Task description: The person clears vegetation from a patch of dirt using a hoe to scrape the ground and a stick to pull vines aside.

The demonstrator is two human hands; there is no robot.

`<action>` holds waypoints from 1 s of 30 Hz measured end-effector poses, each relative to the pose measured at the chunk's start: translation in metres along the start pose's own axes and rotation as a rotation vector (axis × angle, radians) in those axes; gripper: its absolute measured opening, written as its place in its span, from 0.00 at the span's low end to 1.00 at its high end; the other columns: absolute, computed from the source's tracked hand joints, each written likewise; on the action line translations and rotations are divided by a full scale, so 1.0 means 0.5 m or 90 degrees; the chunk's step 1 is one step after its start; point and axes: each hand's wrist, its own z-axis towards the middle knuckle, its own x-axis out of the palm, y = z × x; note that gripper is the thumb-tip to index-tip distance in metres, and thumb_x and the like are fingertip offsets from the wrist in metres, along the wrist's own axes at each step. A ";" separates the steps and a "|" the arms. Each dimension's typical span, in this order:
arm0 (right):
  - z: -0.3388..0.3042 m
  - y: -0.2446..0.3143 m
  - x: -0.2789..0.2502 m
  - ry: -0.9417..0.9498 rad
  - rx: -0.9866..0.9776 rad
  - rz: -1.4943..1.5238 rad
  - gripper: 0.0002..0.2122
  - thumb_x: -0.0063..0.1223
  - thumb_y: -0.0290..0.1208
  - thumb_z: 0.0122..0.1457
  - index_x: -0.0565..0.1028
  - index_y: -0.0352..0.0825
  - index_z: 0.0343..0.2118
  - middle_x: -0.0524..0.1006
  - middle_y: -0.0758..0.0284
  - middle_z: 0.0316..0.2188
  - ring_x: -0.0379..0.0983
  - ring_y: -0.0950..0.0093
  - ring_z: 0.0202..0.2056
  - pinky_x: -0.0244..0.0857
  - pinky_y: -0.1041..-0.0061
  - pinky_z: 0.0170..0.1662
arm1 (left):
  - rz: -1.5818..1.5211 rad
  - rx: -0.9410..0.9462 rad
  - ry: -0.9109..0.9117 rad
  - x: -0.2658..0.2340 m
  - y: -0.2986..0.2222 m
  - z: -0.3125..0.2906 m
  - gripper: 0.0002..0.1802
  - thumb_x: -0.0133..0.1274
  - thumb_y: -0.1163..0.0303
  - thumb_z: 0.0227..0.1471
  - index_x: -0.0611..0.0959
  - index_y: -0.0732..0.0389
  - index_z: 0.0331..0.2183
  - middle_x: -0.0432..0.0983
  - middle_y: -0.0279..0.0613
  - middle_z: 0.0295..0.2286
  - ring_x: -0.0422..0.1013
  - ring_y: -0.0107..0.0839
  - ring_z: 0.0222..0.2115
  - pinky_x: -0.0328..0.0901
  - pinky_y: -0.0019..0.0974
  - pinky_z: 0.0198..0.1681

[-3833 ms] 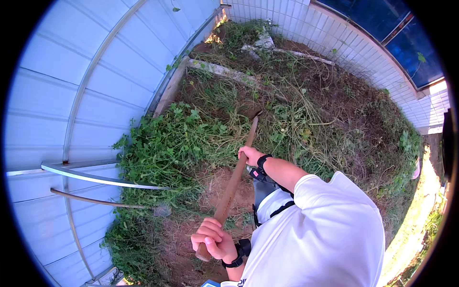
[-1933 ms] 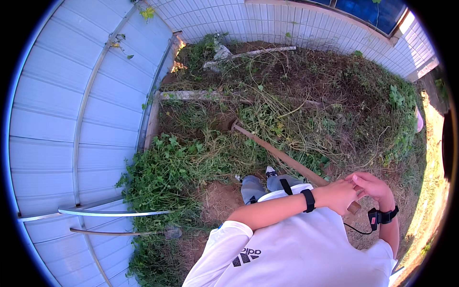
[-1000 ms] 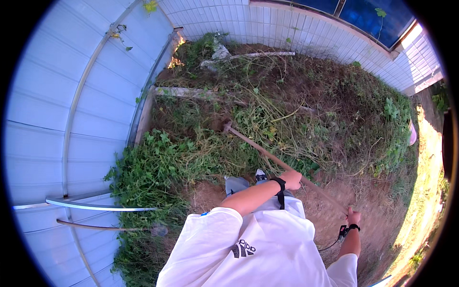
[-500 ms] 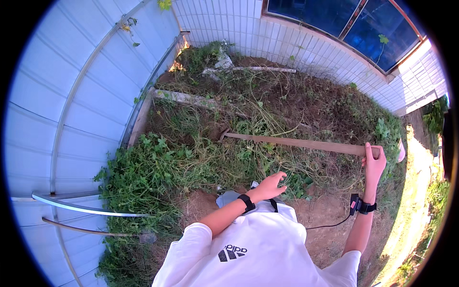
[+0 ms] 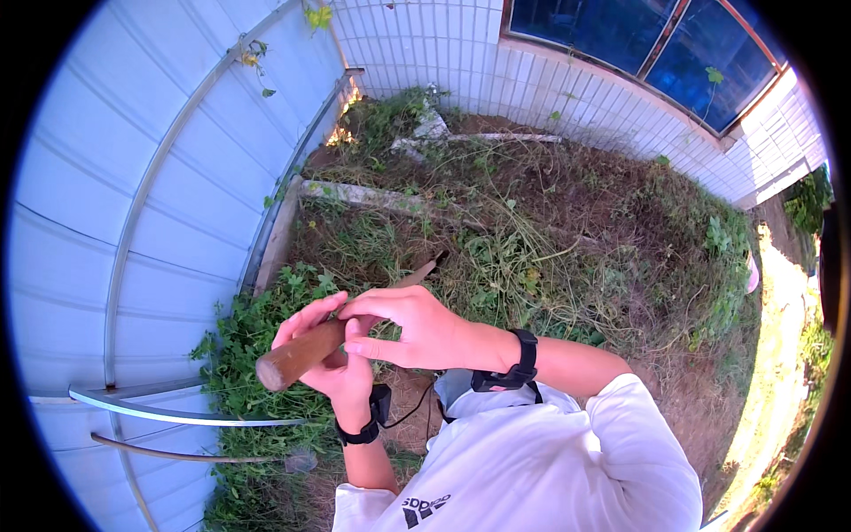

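A hoe with a long wooden handle (image 5: 300,356) slants across in front of me, its thick butt end close to me at the left. Its small dark metal head (image 5: 441,258) points away over the weeds, seen nearly edge-on. My left hand (image 5: 344,379) is closed round the handle from below, near the butt. From the right, my right hand (image 5: 415,330) reaches over and closes on the handle just beyond the left, fingers across its top. The two hands nearly touch, and part of the handle is hidden behind them.
Green weeds (image 5: 257,346) and dry pulled stalks cover the ground. A concrete edging strip (image 5: 363,196) lies ahead. Blue-white metal sheeting (image 5: 168,222) stands at the left, with a curved metal bar (image 5: 195,413) jutting out. A white-tiled wall (image 5: 443,53) with a window rises ahead.
The hoe has swung round from lying crosswise, butt at the right, to butt at the near left. My right hand has come across leftward, and my left hand, previously empty, now holds the handle.
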 end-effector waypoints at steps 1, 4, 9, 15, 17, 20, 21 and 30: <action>-0.011 -0.033 0.036 -0.020 0.171 0.168 0.15 0.56 0.37 0.58 0.74 0.27 0.40 0.77 0.64 0.32 0.76 0.75 0.31 0.71 0.77 0.37 | -0.042 0.000 -0.002 -0.067 0.003 0.004 0.24 0.56 0.69 0.50 0.63 0.60 0.46 0.71 0.49 0.37 0.71 0.42 0.39 0.67 0.45 0.45; -0.107 -0.211 0.139 -0.001 0.594 0.316 0.22 0.51 0.45 0.62 0.71 0.27 0.45 0.75 0.63 0.38 0.74 0.76 0.36 0.71 0.74 0.43 | -0.055 -0.001 -0.041 -0.201 -0.028 -0.040 0.10 0.48 0.70 0.55 0.67 0.61 0.37 0.69 0.42 0.26 0.68 0.34 0.27 0.66 0.40 0.38; -0.273 -0.430 0.217 -0.139 1.036 0.875 0.29 0.53 0.40 0.59 0.58 0.22 0.53 0.68 0.53 0.45 0.72 0.64 0.43 0.72 0.67 0.45 | -0.082 -0.024 0.163 -0.176 -0.096 -0.141 0.12 0.55 0.81 0.46 0.68 0.65 0.19 0.69 0.42 0.13 0.66 0.33 0.14 0.68 0.39 0.22; -0.333 -0.638 0.276 -0.493 0.751 0.886 0.11 0.49 0.29 0.59 0.64 0.28 0.38 0.73 0.58 0.33 0.73 0.64 0.33 0.68 0.64 0.45 | -0.134 -0.018 0.336 -0.224 -0.189 -0.094 0.14 0.56 0.84 0.42 0.67 0.64 0.16 0.67 0.39 0.11 0.64 0.31 0.09 0.67 0.36 0.17; -0.296 -0.611 0.313 -0.474 0.721 0.947 0.08 0.50 0.29 0.58 0.66 0.29 0.34 0.73 0.60 0.28 0.71 0.66 0.30 0.68 0.65 0.39 | -0.185 0.037 0.353 -0.264 -0.267 -0.045 0.13 0.55 0.80 0.43 0.68 0.64 0.16 0.68 0.41 0.12 0.66 0.31 0.10 0.68 0.38 0.16; -0.256 -0.601 0.359 -0.508 0.734 0.967 0.10 0.51 0.31 0.58 0.68 0.32 0.24 0.71 0.63 0.21 0.68 0.68 0.26 0.65 0.69 0.35 | -0.238 0.150 0.237 -0.323 -0.343 -0.049 0.13 0.54 0.72 0.50 0.68 0.60 0.20 0.64 0.33 0.12 0.62 0.26 0.12 0.63 0.28 0.14; -0.262 -0.604 0.368 -0.499 0.719 0.991 0.08 0.50 0.29 0.59 0.67 0.33 0.25 0.70 0.64 0.20 0.69 0.69 0.25 0.66 0.68 0.33 | -0.210 0.160 0.190 -0.328 -0.367 -0.054 0.13 0.52 0.70 0.52 0.66 0.59 0.22 0.62 0.32 0.12 0.60 0.24 0.10 0.60 0.27 0.12; -0.361 -0.581 0.332 -0.460 0.840 0.843 0.03 0.45 0.23 0.55 0.66 0.33 0.26 0.68 0.63 0.21 0.68 0.66 0.25 0.66 0.66 0.30 | 0.030 0.504 -0.122 -0.201 -0.386 -0.159 0.06 0.38 0.71 0.62 0.64 0.59 0.31 0.54 0.33 0.17 0.54 0.24 0.10 0.57 0.26 0.09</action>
